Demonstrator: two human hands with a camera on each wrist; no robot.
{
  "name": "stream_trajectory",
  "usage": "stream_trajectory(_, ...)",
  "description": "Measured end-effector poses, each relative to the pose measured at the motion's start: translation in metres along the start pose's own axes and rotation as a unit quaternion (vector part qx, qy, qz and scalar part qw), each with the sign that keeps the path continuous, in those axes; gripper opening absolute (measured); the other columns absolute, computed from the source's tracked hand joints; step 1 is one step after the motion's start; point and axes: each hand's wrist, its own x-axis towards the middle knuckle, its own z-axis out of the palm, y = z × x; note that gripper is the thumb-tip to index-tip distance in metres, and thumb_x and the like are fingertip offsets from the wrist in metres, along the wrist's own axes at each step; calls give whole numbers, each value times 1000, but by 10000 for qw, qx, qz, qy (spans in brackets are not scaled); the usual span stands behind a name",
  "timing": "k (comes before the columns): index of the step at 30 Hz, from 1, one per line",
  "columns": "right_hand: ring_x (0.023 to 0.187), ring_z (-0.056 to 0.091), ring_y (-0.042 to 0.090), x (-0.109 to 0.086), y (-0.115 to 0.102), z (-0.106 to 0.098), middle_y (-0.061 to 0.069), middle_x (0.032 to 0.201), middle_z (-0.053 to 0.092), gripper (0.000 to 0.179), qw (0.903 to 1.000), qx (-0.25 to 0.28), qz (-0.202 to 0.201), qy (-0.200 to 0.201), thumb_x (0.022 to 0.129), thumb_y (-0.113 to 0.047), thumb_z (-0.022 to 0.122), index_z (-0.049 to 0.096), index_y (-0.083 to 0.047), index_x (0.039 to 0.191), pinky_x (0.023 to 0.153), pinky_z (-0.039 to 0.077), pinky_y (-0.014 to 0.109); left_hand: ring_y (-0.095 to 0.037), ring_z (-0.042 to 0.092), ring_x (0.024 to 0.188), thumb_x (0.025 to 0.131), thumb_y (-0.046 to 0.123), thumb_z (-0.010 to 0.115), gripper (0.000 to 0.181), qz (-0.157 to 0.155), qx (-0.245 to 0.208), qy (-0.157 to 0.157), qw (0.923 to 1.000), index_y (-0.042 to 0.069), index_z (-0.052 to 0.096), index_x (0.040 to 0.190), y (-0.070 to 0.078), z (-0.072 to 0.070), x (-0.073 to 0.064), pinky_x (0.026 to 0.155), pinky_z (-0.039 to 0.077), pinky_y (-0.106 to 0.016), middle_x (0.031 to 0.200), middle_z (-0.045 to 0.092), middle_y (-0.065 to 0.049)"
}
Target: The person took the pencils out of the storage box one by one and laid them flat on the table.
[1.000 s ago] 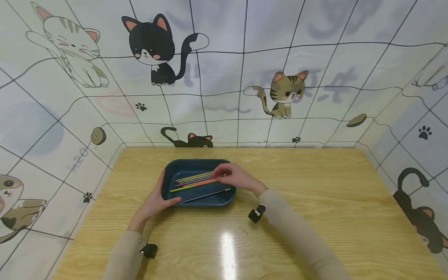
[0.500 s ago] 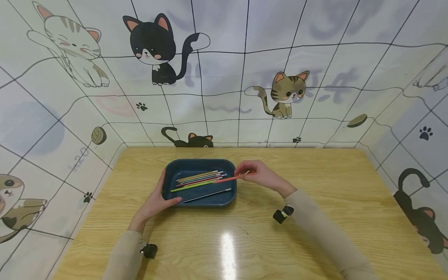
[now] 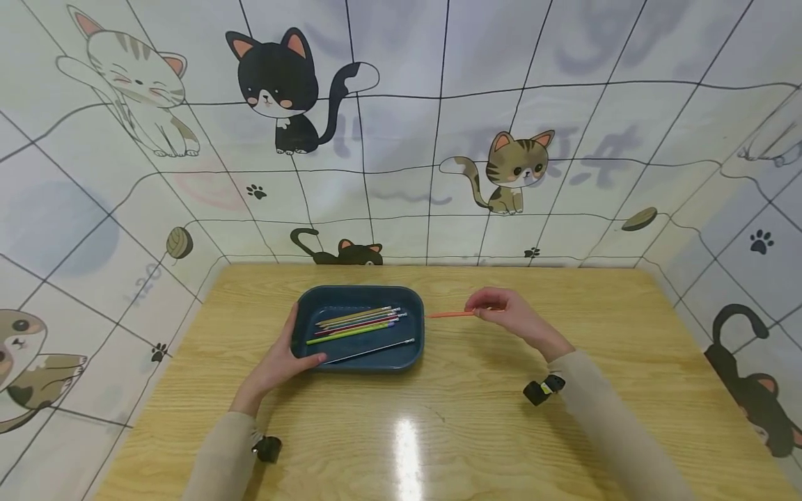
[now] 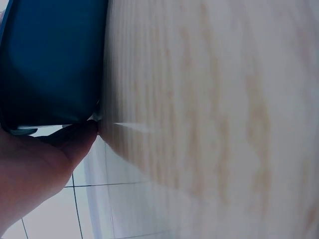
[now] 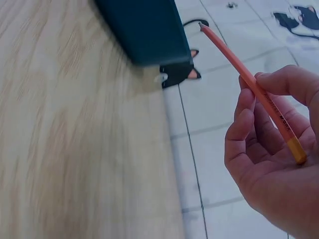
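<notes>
A dark blue rectangular tray (image 3: 410, 299) sits on the table left of centre. My left hand (image 3: 278, 362) holds its left end, thumb over the front corner and fingers along the side. Several coloured pencils (image 3: 357, 323) lie side by side inside, and a single dark pencil (image 3: 376, 348) lies apart along the front. To the right of the tray, my right hand (image 3: 514, 316) pinches an orange pencil (image 5: 229, 56) between thumb and fingers above the table. In the right wrist view its sharpened tip points away from the palm and its yellow end lies near the palm.
The wooden table (image 3: 564, 431) reaches back to a fabric backdrop (image 3: 401, 174) printed with cats and grid lines, which also stands at both sides. A small black camera (image 3: 544, 390) is strapped to the right wrist and another (image 3: 268, 449) to the left.
My right hand has drawn the orange pencil out of the tray and carried it rightward, past the tray's right end. My left hand has kept its hold on the tray.
</notes>
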Motion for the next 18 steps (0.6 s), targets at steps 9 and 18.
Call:
stream_trajectory(9,103,59,33,-5,35,-18,23,113,62,24,9994,203,261,49,96,-4,58,61,9,115,88,48,47,-43,3,142,81,26,80,117,3,-13,-5,10000,17,-10,155,0,0,0,108,10,-63,159,-4,-20)
stream_trajectory(18,92,59,25,5,59,-30,22,105,65,20,9983,-460,365,-71,90,4,60,63,8,109,74,49,30,-45,2,142,82,26,79,116,-9,14,-46,10000,18,-10,155,1,1,-1,108,10,-65,159,-5,-21)
